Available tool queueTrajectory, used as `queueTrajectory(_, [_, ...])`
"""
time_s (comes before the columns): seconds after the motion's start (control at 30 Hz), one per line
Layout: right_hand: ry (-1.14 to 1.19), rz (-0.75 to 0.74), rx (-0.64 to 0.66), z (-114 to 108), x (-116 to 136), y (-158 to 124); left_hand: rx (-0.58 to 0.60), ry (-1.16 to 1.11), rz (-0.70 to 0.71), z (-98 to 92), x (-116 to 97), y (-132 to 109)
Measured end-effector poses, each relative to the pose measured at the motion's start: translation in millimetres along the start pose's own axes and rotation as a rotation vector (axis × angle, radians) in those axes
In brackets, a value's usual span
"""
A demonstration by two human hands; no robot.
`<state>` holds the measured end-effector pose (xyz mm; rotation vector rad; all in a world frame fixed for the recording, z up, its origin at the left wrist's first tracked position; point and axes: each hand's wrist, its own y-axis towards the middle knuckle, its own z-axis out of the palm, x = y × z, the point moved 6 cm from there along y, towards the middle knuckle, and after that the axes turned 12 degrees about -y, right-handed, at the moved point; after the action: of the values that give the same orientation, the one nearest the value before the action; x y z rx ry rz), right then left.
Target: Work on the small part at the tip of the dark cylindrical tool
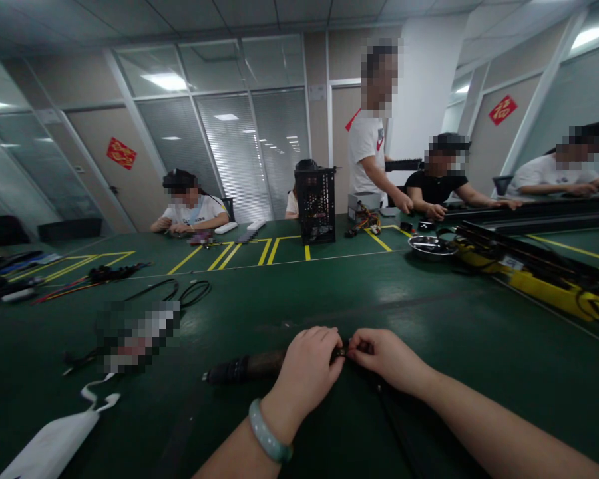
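My left hand (309, 362) is closed over the rear end of an electric screwdriver (267, 364), which lies on the green table with its tip (205, 377) pointing left. The tool has a dark, brownish body and a black front collar. Right beside it, my right hand (384, 356) pinches something small and dark at the tool's back end; the fingers hide most of it. A black cord (392, 416) runs from below my right hand toward the front edge.
White tissue pack (54, 442) and black cable (194, 293) lie left. Beyond stand a black computer case (318, 203), a power supply (364, 205) and a metal bowl (432, 246). A yellow-and-black tray (544, 279) is at right. Several people work around the far side.
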<state>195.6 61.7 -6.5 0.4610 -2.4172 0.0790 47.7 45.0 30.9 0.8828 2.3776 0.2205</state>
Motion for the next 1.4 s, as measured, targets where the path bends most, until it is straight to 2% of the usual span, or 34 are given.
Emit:
queueTrajectory(0.33, [-0.035, 0.01, -0.01, -1.8, 1.7, -0.7, 0.006, 0.028, -0.022, 0.5, -0.4, 0.0])
queueTrajectory(0.57, [-0.02, 0.005, -0.004, -2.1, 3.3, 0.0, 0.04, 0.022, 0.026, 5.3, -2.0, 0.5])
queueTrajectory(0.93, [-0.012, 0.017, 0.01, -1.9, 1.8, -0.1, 0.032, 0.025, -0.04, 2.4, 1.6, 0.8])
queueTrajectory(1.17, [-0.032, -0.005, -0.014, -4.6, 4.9, -0.7, 0.06, 0.016, 0.016, 5.6, -1.4, 0.3])
queueTrajectory(1.4, [-0.03, 0.021, 0.006, -2.5, 3.2, -0.8, 0.02, 0.007, -0.047, 0.0, 0.4, 0.3])
